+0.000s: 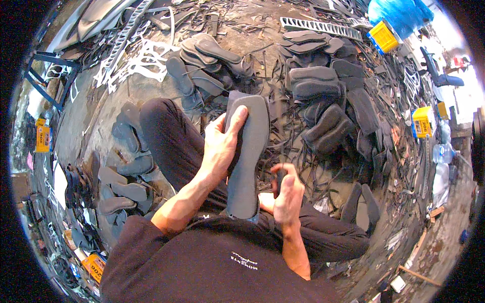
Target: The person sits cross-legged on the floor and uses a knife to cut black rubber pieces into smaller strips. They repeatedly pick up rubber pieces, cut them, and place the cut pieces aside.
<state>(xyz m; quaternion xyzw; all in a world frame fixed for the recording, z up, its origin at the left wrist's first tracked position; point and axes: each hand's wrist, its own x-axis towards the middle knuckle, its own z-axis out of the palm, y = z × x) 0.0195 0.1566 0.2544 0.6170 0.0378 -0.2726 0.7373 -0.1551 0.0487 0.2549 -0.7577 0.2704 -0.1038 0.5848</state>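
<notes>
In front of my chest, my left hand (pixel 221 144) grips a dark grey shoe sole (pixel 246 146) by its edge, thumb flat on the upper face. The sole stands lengthwise, its wide end away from me, and a darker layer shows along its left and far edges. To the right of the sole, my right hand (pixel 289 194) is closed round a short black handle (pixel 278 180). What the handle belongs to I cannot make out. My right hand is apart from the sole's face.
Stacked dark soles (pixel 317 83) lie ahead on the right, and a grey sole pile (pixel 204 55) ahead on the left. More loose soles (pixel 129 191) are by my left knee. Black offcut strips cover the ground. Yellow boxes (pixel 422 122) and a blue bag (pixel 399 16) stand at the right.
</notes>
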